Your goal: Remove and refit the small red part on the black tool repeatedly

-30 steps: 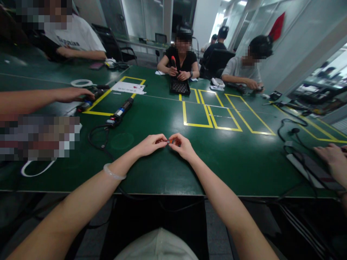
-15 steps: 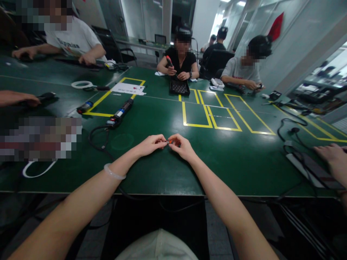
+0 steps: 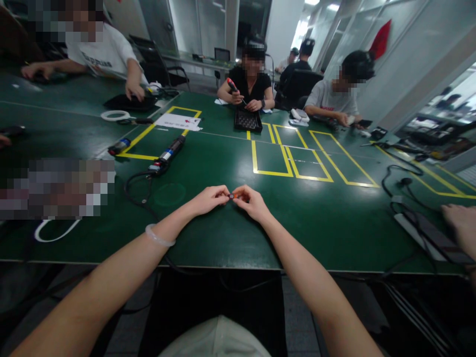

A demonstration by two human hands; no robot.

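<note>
1. Head view: we see our left hand and right hand meet fingertip to fingertip, both pinched narrowly on a small orange part (too tiny to identify further).
2. The part is held over the near middle of the green table, and a corded electric screwdriver lies well apart on the left.

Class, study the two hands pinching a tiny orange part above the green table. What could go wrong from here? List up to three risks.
The tiny orange part is held only by the fingers of the left hand and right hand; a slip could send it off the near edge of the table.
The black cable loops near the left forearm; a sweep might snag it and drag the electric screwdriver.
</note>
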